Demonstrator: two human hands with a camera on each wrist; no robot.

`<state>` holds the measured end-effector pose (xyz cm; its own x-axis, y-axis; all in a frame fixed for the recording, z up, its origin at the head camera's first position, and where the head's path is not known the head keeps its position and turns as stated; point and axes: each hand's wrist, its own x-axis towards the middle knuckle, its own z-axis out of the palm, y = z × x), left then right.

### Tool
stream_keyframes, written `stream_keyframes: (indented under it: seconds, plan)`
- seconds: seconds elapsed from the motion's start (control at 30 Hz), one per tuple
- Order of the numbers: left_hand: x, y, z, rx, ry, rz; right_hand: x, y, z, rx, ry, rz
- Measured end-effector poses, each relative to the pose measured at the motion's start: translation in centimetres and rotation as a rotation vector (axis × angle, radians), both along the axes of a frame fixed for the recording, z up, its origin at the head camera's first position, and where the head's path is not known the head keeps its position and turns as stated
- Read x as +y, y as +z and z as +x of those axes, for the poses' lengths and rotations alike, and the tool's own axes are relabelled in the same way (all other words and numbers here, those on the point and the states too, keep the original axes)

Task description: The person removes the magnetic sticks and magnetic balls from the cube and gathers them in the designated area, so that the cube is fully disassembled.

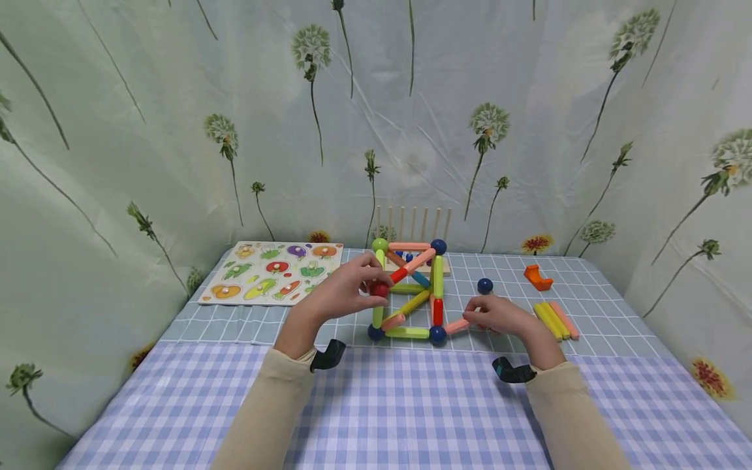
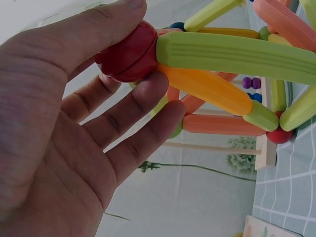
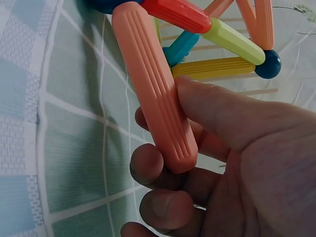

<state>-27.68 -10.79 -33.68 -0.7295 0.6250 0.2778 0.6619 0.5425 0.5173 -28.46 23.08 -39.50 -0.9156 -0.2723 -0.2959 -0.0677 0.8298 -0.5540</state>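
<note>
A frame of magnetic rods and balls (image 1: 408,333) stands mid-table, built of green, yellow, red, blue and salmon rods. My left hand (image 1: 346,287) pinches the red ball (image 2: 131,54) at its upper near left corner, thumb on one side and fingers on the other. A green rod (image 2: 232,54) joins that ball. With my right hand (image 1: 499,314) I hold a salmon rod (image 3: 155,89) between thumb and fingers. The rod's far end touches the dark blue ball (image 1: 437,335) at the frame's lower right corner.
A vegetable puzzle board (image 1: 271,274) lies at left. Behind the frame stands a wooden rack with upright pegs (image 1: 414,225) and beads. On the right are a loose blue ball (image 1: 485,286), an orange curved piece (image 1: 537,279), and yellow and salmon rods (image 1: 552,320).
</note>
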Motion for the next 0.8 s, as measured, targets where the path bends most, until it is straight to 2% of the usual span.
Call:
stream_keyframes:
  seconds: [0.4,0.57,0.8]
  plan:
    - [0.1,0.0,0.1,0.008,-0.019,0.006,0.0,-0.4,-0.1,0.057,-0.029,0.095]
    - [0.0,0.1,0.2,-0.008,-0.025,0.012,0.2,0.2,0.1,0.076,-0.053,0.095]
    - [0.2,0.2,0.2,-0.001,-0.021,0.007,2.3,1.5,0.4,0.174,-0.022,0.177]
